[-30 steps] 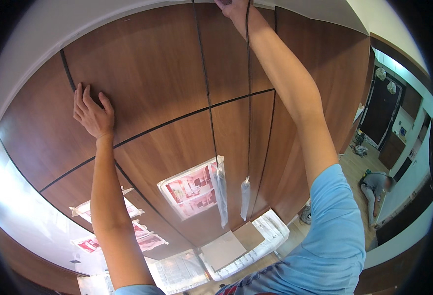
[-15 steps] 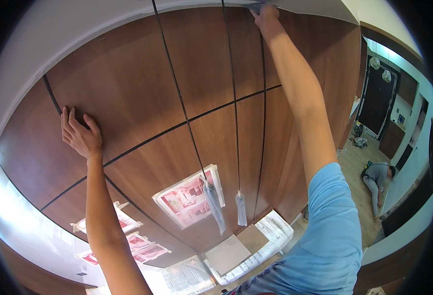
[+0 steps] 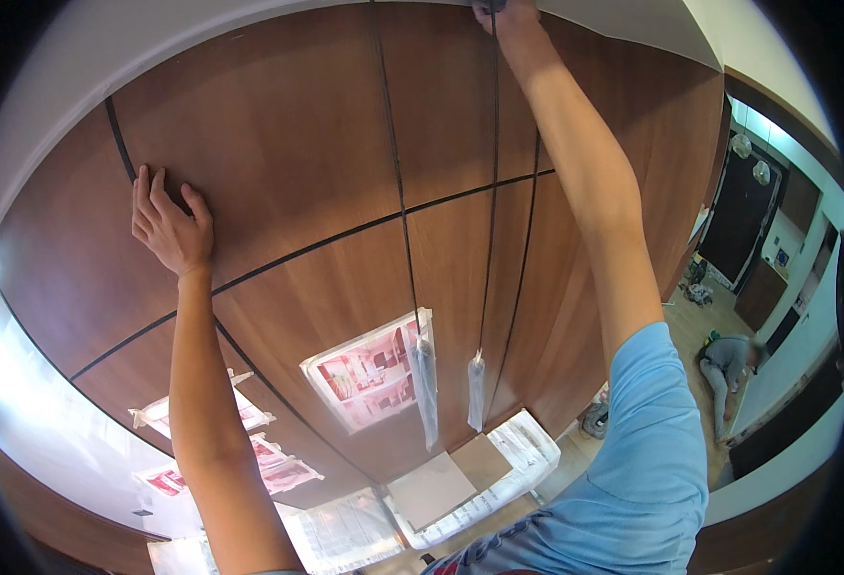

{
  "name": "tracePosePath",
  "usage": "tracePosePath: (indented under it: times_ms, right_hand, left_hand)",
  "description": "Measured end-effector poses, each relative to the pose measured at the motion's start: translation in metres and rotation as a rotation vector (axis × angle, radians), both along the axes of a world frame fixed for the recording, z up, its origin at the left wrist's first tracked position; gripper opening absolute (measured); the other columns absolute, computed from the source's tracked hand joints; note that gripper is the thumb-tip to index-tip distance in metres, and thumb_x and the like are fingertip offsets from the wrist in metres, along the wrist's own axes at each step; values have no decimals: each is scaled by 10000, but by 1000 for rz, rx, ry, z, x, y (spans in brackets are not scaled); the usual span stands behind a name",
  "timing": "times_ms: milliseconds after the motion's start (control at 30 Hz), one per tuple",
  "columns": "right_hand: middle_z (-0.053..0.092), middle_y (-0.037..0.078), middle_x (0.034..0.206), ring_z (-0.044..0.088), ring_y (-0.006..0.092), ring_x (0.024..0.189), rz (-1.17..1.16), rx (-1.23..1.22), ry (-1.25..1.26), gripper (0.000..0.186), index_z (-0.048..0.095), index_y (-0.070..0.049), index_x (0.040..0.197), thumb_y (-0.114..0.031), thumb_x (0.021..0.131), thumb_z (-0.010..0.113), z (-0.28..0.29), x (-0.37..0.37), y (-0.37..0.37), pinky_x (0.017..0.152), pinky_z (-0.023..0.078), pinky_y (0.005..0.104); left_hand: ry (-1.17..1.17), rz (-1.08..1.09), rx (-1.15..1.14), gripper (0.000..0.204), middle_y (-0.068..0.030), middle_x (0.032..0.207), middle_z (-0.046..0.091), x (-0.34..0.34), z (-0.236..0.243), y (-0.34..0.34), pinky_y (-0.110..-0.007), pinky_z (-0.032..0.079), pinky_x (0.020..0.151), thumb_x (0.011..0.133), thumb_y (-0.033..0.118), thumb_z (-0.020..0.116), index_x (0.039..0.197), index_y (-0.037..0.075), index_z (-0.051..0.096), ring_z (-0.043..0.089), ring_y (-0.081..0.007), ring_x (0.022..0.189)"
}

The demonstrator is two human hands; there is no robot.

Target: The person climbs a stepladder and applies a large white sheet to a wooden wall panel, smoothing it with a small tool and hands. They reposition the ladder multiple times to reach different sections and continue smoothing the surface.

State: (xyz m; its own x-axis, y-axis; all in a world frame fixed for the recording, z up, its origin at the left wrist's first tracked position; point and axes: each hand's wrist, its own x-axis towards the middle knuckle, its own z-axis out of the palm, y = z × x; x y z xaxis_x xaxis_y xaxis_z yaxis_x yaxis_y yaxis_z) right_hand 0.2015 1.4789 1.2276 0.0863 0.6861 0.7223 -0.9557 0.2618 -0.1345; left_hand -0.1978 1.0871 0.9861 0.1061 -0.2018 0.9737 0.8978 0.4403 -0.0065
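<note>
Black cords (image 3: 494,144) hang before brown panels (image 3: 269,144) — left fingers (image 3: 161,196) spread on one; right fingers (image 3: 483,13) — cannot tell.

Brown wood-grained panels (image 3: 259,144), black seams (image 3: 118,137)

The left hand (image 3: 171,225) is on the wood-panel wall (image 3: 269,125); the right hand (image 3: 516,19) is near its top edge. Two cords (image 3: 387,115) hang before this wall; a printed sheet (image 3: 360,379) is partly behind the left one's end. Below, two boards (image 3: 432,492) lie on covering sheets (image 3: 535,448). Far right, a co-worker (image 3: 729,359) is on the floor (image 3: 685,331).
</note>
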Motion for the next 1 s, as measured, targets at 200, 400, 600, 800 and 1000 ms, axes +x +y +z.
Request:
tracePosePath:
  times_ms: [200,400,600,800,1000]
  right_hand:
    - [703,125,1115,692,310,995,126,195,-172,277,639,-104,1155,-331,1064,509,-22,-67,-56,895,604,516]
    - [606,175,1349,598,325,1248,195,93,-272,313,548,-17,1303,-64,1020,422,-86,-33,-38,1101,501,535]
    - [662,166,1238,648,340,1138,-54,48,-49,304,590,-34,1277,-183,1052,451,-74,61,14,1028,537,553]
    - [686,123,1083,663,298,935,-150,82,-78,237,623,-79,1172,-240,1059,490,-26,97,53,836,574,490]
    - [678,49,955,617,237,761,-6,43,-158,166,641,-150,1038,-239,1051,502,12,109,109,650,561,392]
  left_hand:
    - [-1,-4,-7,417,-70,1513,525,-1,0,-1,-452,340,1125,969,293,597,1343,109,590,472,-278,1403]
    - [14,25,2,410,-60,1504,541,0,1,0,-447,356,1112,973,286,597,1349,120,590,492,-275,1384]
    - [28,20,7,414,-56,1520,523,2,1,1,-437,344,1123,982,283,587,1361,118,582,482,-271,1395]
    - [26,30,2,415,-61,1522,520,0,0,2,-439,340,1128,984,283,580,1363,114,580,478,-274,1398]
    - [16,22,0,417,-68,1519,523,-1,0,1,-447,336,1132,971,276,589,1353,110,589,473,-280,1405]
